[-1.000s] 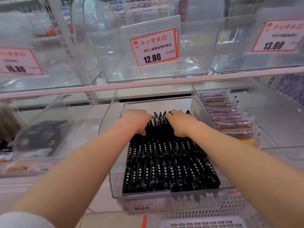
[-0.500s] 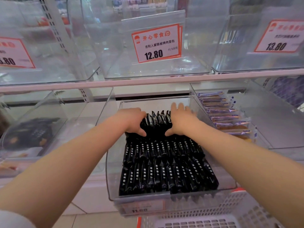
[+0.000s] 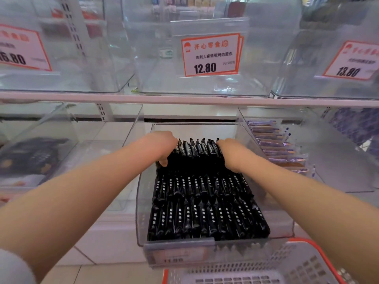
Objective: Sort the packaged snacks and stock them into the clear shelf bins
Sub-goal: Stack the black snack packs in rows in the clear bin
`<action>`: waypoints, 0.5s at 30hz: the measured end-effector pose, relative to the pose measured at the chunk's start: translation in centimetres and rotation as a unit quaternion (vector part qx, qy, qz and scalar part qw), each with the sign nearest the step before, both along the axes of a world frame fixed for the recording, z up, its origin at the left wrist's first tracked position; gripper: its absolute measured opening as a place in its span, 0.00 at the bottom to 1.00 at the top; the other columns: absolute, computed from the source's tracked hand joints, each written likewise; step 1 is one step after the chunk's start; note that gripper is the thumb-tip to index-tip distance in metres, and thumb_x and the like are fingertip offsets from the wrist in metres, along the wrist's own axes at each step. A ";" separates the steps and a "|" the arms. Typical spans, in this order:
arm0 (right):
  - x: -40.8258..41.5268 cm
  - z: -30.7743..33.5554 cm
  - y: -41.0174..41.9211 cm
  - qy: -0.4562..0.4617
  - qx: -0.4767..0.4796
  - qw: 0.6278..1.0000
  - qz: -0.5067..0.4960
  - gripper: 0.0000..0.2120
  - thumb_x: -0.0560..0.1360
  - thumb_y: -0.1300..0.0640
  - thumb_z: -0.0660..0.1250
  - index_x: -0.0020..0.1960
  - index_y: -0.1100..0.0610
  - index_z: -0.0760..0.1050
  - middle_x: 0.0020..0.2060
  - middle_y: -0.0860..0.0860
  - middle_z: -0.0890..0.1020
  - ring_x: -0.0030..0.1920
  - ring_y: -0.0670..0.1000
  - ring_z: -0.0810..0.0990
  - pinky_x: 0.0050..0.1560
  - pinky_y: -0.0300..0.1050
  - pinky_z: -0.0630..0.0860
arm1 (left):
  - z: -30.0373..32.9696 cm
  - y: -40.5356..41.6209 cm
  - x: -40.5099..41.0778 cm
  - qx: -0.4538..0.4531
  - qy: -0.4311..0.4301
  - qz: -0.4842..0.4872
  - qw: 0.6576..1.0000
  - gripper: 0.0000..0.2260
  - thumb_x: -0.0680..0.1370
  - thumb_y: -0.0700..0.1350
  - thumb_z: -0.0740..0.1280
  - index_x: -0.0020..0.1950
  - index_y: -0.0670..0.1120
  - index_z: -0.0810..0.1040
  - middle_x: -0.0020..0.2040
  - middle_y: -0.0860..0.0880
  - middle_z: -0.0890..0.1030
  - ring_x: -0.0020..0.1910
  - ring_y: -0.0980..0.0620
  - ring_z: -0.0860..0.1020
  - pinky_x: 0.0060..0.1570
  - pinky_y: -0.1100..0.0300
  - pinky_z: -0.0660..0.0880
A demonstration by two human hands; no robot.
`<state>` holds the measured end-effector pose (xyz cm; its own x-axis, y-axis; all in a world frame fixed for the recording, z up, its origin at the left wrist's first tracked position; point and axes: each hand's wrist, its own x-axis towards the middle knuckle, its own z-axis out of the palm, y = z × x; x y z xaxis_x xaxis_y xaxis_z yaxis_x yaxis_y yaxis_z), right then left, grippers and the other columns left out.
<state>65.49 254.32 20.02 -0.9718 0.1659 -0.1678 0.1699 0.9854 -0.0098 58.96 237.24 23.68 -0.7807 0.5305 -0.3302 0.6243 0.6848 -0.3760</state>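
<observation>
A clear shelf bin point(image 3: 141, 201) on the lower shelf holds rows of slim black snack packets point(image 3: 207, 214) with white lettering. At the back of the bin a row of these packets point(image 3: 196, 147) stands on end. My left hand point(image 3: 161, 146) grips the left end of that back row, thumb down on the packets. My right hand point(image 3: 231, 153) grips the right end, fingers curled over the tops.
Empty clear bins with price cards 12.80 point(image 3: 211, 55), 16.80 point(image 3: 18, 50) and 13.80 point(image 3: 352, 62) sit on the upper shelf. A bin of purple packets point(image 3: 276, 148) stands to the right, a bin with dark packets point(image 3: 30, 156) to the left. A white basket point(image 3: 256, 271) with an orange rim is below.
My right hand's fingers, spread flat half a second ago, now curl over the packets. Both hands have moved slightly apart on the back row. The view has shifted a little.
</observation>
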 end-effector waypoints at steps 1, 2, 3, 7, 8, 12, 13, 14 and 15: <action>0.2 -0.3 0.1 0.021 0.029 0.999 0.025 0.22 0.71 0.73 0.60 0.64 0.62 0.65 0.58 0.59 0.70 0.57 0.60 0.74 0.51 0.50 0.74 | 0.1 -0.1 -0.1 0.004 0.003 0.001 1.000 0.27 0.73 0.48 0.71 0.68 0.42 0.66 0.63 0.43 0.70 0.60 0.42 0.74 0.53 0.53 0.73; 0.3 -0.5 0.1 0.043 0.059 0.996 0.050 0.21 0.71 0.75 0.59 0.61 0.62 0.66 0.56 0.59 0.70 0.55 0.60 0.74 0.46 0.49 0.72 | 0.0 -0.2 -0.2 0.010 0.005 -0.001 1.000 0.26 0.73 0.48 0.71 0.67 0.42 0.66 0.63 0.43 0.70 0.59 0.42 0.74 0.51 0.54 0.73; 0.3 -0.5 0.1 0.061 0.083 0.992 0.070 0.20 0.70 0.75 0.60 0.60 0.62 0.66 0.54 0.59 0.70 0.53 0.59 0.74 0.42 0.47 0.69 | -0.1 -0.3 -0.4 0.016 0.008 -0.004 1.000 0.25 0.74 0.47 0.70 0.67 0.41 0.67 0.63 0.43 0.70 0.59 0.42 0.74 0.49 0.55 0.72; 0.1 -0.6 -0.4 0.067 0.083 0.992 0.069 0.19 0.72 0.72 0.61 0.60 0.62 0.65 0.56 0.59 0.69 0.55 0.60 0.72 0.41 0.47 0.67 | -0.4 -0.7 -0.8 0.035 0.016 -0.022 0.999 0.23 0.74 0.48 0.69 0.65 0.42 0.67 0.61 0.44 0.71 0.58 0.43 0.74 0.47 0.54 0.72; 0.1 -0.6 -0.7 0.047 0.071 0.995 0.053 0.19 0.72 0.69 0.62 0.61 0.62 0.64 0.58 0.60 0.68 0.57 0.60 0.71 0.44 0.48 0.68 | -0.4 -0.8 -0.9 0.041 0.009 -0.021 0.999 0.25 0.73 0.51 0.70 0.66 0.43 0.67 0.61 0.45 0.71 0.58 0.44 0.74 0.46 0.53 0.72; 0.0 -1.1 -1.8 -0.015 0.011 1.000 0.006 0.28 0.73 0.51 0.66 0.67 0.62 0.61 0.68 0.59 0.61 0.65 0.63 0.63 0.61 0.53 0.68 | -0.5 -0.2 -0.9 0.109 -0.034 -0.028 0.993 0.33 0.68 0.64 0.69 0.65 0.47 0.68 0.60 0.48 0.71 0.56 0.46 0.74 0.42 0.55 0.70; 0.0 -1.3 -2.0 -0.007 0.008 1.000 0.001 0.30 0.73 0.47 0.66 0.67 0.62 0.61 0.69 0.59 0.61 0.65 0.63 0.63 0.62 0.53 0.68 | -0.6 0.2 -0.8 0.127 -0.037 -0.035 0.991 0.33 0.68 0.66 0.68 0.64 0.47 0.69 0.60 0.48 0.71 0.55 0.46 0.74 0.42 0.55 0.69; 0.1 -1.4 -2.1 0.007 0.014 1.000 -0.001 0.30 0.73 0.47 0.66 0.67 0.62 0.61 0.68 0.59 0.62 0.65 0.63 0.63 0.62 0.53 0.68 | -0.6 0.7 -0.6 0.138 -0.037 -0.044 0.989 0.32 0.68 0.66 0.67 0.63 0.47 0.69 0.59 0.48 0.71 0.55 0.46 0.74 0.42 0.56 0.69; 0.1 -1.6 -2.1 0.020 0.024 1.000 -0.001 0.29 0.74 0.48 0.66 0.67 0.62 0.61 0.68 0.59 0.63 0.65 0.62 0.64 0.62 0.53 0.68 | -0.7 1.2 -0.5 0.140 -0.035 -0.053 0.988 0.32 0.68 0.66 0.67 0.63 0.46 0.69 0.59 0.48 0.72 0.55 0.46 0.74 0.42 0.56 0.69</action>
